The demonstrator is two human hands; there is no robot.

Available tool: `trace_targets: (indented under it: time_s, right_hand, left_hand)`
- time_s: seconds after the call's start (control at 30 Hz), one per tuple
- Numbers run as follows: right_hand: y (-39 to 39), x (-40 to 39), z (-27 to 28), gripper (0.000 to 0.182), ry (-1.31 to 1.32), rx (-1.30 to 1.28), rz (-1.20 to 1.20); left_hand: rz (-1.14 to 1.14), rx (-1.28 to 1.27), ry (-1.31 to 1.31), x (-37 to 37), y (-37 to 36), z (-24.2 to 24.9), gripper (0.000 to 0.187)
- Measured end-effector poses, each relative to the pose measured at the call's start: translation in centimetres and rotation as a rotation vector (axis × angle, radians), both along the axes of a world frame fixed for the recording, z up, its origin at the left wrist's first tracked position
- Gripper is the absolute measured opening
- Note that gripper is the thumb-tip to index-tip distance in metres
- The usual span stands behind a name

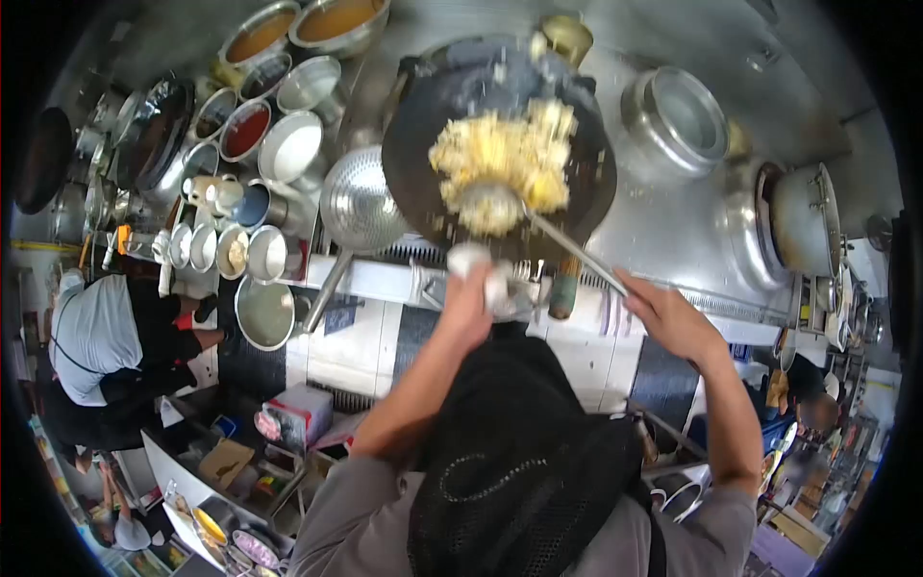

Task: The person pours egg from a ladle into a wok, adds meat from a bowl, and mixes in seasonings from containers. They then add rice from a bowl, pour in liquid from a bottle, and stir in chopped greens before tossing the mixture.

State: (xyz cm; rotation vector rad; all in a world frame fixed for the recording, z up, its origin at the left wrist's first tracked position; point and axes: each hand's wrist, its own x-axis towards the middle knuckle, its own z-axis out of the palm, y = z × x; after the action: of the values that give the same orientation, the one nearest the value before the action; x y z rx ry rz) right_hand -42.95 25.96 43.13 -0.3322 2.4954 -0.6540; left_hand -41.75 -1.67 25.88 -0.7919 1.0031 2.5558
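Note:
A dark wok [409, 159] sits on the stove ahead of me, holding a blurred heap of yellow and white food [505, 149] that looks like rice with egg. Some bits are in the air near its far rim. My right hand [673, 319] is closed around the handle of a metal ladle [577, 250], whose bowl lies in the near part of the food. At the wok's near edge, my left hand [467, 310] grips a folded white cloth [469, 258]. Whether a wok handle is under the cloth is hidden.
Left of the wok lies a perforated strainer [363, 200], with several seasoning bowls beyond, including a red sauce bowl [245, 130]. Metal pots [676, 120] stand at right. A green-tipped handle [564, 293] juts near the counter edge. A person [101, 337] stands at far left.

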Motion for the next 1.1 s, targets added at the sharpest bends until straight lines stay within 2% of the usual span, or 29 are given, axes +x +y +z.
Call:
trace_targets:
  time_s: [0.03,0.07,0.1,0.17,0.2,0.23,0.27,0.3,0.37,0.4,0.43,0.5,0.53,0.57,0.6,0.63,0.7,0.73,0.8,0.83,0.87,0.93,0.97,1.0,1.03,1.1]
  right_hand:
    - [1.7,0.1,1.3,0.045,0.036,-0.02,0.082]
    - [2.6,0.0,3.9,0.045,-0.081,0.017,0.115]
    - [3.1,0.1,6.7,0.045,-0.207,0.053,0.141]
    - [2.7,-0.3,10.0,0.047,-0.239,0.145,0.128]
    - [0.8,-1.1,11.0,0.048,-0.185,0.257,0.108]
    - [0.4,-1.7,9.1,0.047,-0.049,0.347,0.127]
    - [-0.4,-2.6,6.0,0.046,0.074,0.354,0.135]
    - [-0.2,-3.3,1.1,0.046,0.171,0.356,0.101]
    - [-0.1,-4.7,-7.2,0.048,0.333,0.37,-0.003]
    - [0.2,-4.6,-10.2,0.049,0.373,0.269,-0.075]
    - [-0.2,-4.0,-11.2,0.051,0.402,0.181,-0.112]
    - [-0.9,-3.1,-11.4,0.046,0.49,-0.26,-0.089]
    - [-1.5,-3.5,-9.6,0.046,0.493,-0.263,-0.089]
    - [-2.2,-3.4,-6.4,0.043,-0.007,-0.428,-0.32]
    - [-2.4,-3.3,-4.6,0.041,-0.52,-0.567,-0.537]
    - [-2.1,-4.0,-4.9,0.041,-0.518,-0.563,-0.529]
    - [-1.4,-6.9,-5.4,0.043,-0.754,-1.388,-0.433]
    - [-2.7,-8.2,-3.3,0.047,-0.779,-1.587,-0.423]
    - [-4.5,-10.9,-1.2,0.055,-0.327,-1.295,-0.305]
    - [-4.6,-13.1,-1.5,0.056,-0.077,-1.009,-0.256]
    - [-4.9,-15.5,-2.0,0.056,-0.073,-1.012,-0.238]
    - [-6.5,-20.4,-2.8,0.047,0.45,-0.683,-0.462]
    - [-8.2,-22.6,-1.8,0.042,0.391,-1.279,-0.586]
    - [-9.1,-23.8,0.5,0.045,0.498,-1.351,-0.677]
    - [-9.5,-24.1,3.3,0.045,0.498,-1.354,-0.658]
    - [-10.3,-24.7,7.1,0.047,0.701,-1.413,-0.632]
  left_hand:
    - [0.052,-0.07,-0.049,2.9,0.6,0.3,0.023]
    - [-0.008,-0.05,-0.02,4.9,0.1,2.3,0.031]
    - [-0.025,-0.04,-0.028,4.6,-0.3,4.5,0.028]
    - [-0.042,-0.033,-0.124,3.2,-1.2,7.9,0.023]
    - [-0.051,0.01,-0.091,0.6,-1.8,8.5,0.018]
    - [0.012,0.029,-0.083,-1.9,-1.3,8.9,0.019]
    - [-0.01,0.029,-0.068,-2.4,-0.4,6.7,0.02]
    - [-0.034,0.033,-0.041,-2.8,0.7,3.0,0.021]
    - [0.013,-0.16,0.128,0.9,2.9,-4.7,0.026]
    - [-0.093,-0.135,0.086,3.0,2.2,-6.1,0.032]
    - [-0.036,-0.197,0.046,4.1,2.1,-5.9,0.033]
    - [-0.002,-0.139,0.099,4.3,1.2,-4.6,0.032]
    - [0.007,-0.114,0.03,2.9,0.7,-2.7,0.031]
    - [0.015,-0.089,-0.05,1.1,0.4,-1.3,0.03]
    - [0.029,-0.113,-0.006,-1.3,0.5,-1.6,0.028]
    - [0.012,-0.095,0.053,-3.8,0.2,-3.4,0.022]
    - [-0.007,0.005,0.092,-8.2,0.0,-4.9,0.022]
    - [0.022,-0.049,0.069,-8.6,0.7,-5.6,0.022]
    - [0.009,-0.061,0.09,-9.1,0.8,-6.2,0.025]
    - [0.022,-0.067,0.106,-9.6,0.9,-6.1,0.025]
    - [0.038,-0.093,0.095,-9.8,1.2,-6.1,0.026]
    - [0.042,-0.124,0.065,-10.3,1.3,-8.1,0.027]
    - [0.057,-0.12,0.069,-10.4,1.4,-7.9,0.027]
    - [0.017,-0.168,0.029,-10.5,1.4,-7.6,0.028]
    - [-0.021,-0.214,-0.006,-11.0,1.3,-7.3,0.029]
    - [0.004,-0.181,-0.005,-11.1,1.3,-8.1,0.032]
